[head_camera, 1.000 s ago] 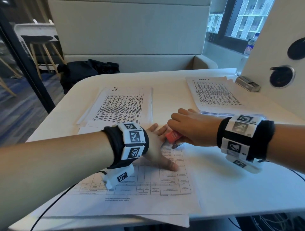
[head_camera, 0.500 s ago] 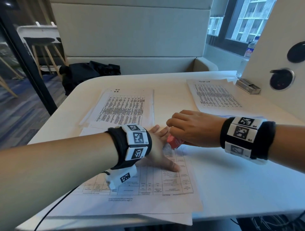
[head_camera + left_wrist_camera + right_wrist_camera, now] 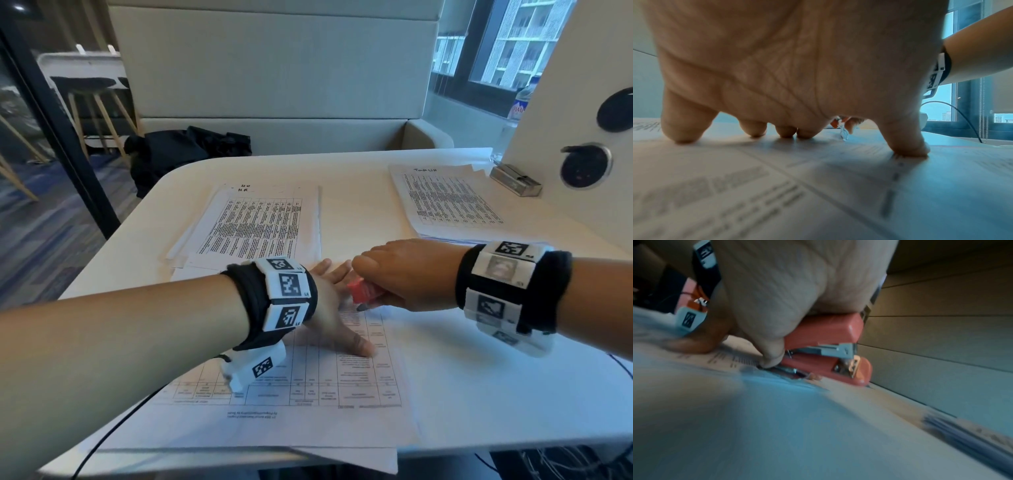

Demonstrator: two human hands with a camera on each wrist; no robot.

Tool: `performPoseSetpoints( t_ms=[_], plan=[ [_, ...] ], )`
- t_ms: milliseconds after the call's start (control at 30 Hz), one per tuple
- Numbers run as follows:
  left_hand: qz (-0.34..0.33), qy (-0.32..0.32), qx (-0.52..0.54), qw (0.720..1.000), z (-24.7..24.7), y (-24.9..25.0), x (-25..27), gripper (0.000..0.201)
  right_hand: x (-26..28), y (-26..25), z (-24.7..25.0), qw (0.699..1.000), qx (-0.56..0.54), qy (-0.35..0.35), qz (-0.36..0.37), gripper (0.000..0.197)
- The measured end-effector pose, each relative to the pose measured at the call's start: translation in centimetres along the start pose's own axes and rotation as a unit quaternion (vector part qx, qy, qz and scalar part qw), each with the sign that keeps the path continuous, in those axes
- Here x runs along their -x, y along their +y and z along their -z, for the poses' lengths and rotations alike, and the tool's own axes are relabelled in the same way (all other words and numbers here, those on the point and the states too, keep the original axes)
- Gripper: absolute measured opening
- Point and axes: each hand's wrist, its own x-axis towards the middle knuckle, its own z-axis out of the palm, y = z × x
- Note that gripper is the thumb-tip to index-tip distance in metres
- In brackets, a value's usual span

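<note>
The right hand's fingers (image 3: 772, 353) are curled tight round a red stapler (image 3: 364, 291), thumb along its side and palm on top; no brand can be made out on it. The right hand (image 3: 407, 274) holds it low at the far end of the nearest printed sheet (image 3: 308, 421), just beside the left fingertips. Whether paper sits in the stapler's mouth is too blurred to tell.

The left hand (image 3: 329, 308) grips nothing: its 5 fingers (image 3: 684, 129) are spread and straight, tips pressing down on that sheet. The sheet carries a ruled table that lies upside down to the wearer, its print too small to read.

Both wrists wear black bands with black and white square markers.

The sheet lies on a white tabletop (image 3: 513, 394). Further off, a middle stack of papers (image 3: 253, 226) has "HR" handwritten at its top; a right stack (image 3: 445, 202) is headed by hand with what looks like "TOP UP". Beyond it, at the wall, lies a small metal box (image 3: 515, 180). A labelled bottle (image 3: 520, 102) stands by the window, label unreadable
</note>
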Motion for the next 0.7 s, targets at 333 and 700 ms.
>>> performPoseSetpoints(
  t_ms=[333,700],
  plan=[
    [0.029,-0.009,-0.004,1.000,-0.2,-0.1,-0.3,0.118,-1.7,-0.6,0.1,0.945,-0.183,-0.158,-0.221,0.034],
    [0.041,-0.021,0.003,0.999,-0.1,-0.3,-0.4,0.124,-2.6,0.1,1.3,0.867,-0.279,-0.255,-0.325,0.043]
  ],
)
